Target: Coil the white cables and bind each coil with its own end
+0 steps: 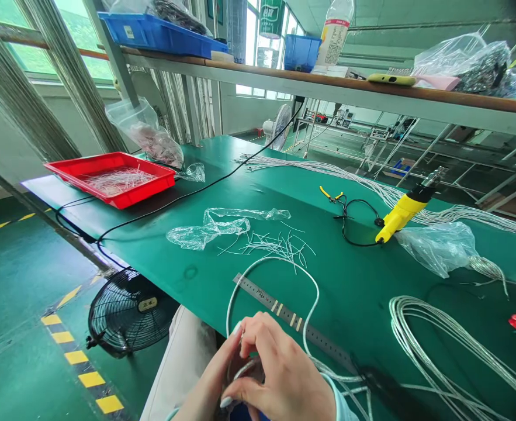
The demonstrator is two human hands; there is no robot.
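My two hands meet at the bottom middle, just over the near edge of the green table (222, 193). My right hand (284, 374) lies on top, fingers curled round a white cable (314, 292) that loops up over the table and back down. My left hand (209, 380) is beneath it, fingers pinched on the same cable. A metal ruler (293, 318) is taped flat on the table under the loop. Short cut white wire pieces (279, 242) lie scattered beyond the loop.
A red tray (113, 178) of wire bits sits at the far left. A yellow heat gun (404, 210) and yellow-handled pliers (331, 196) lie right of centre. Coiled white cables (437, 333) fill the right. Crumpled plastic bags (214, 225) lie mid-table. A black fan (128, 310) stands on the floor.
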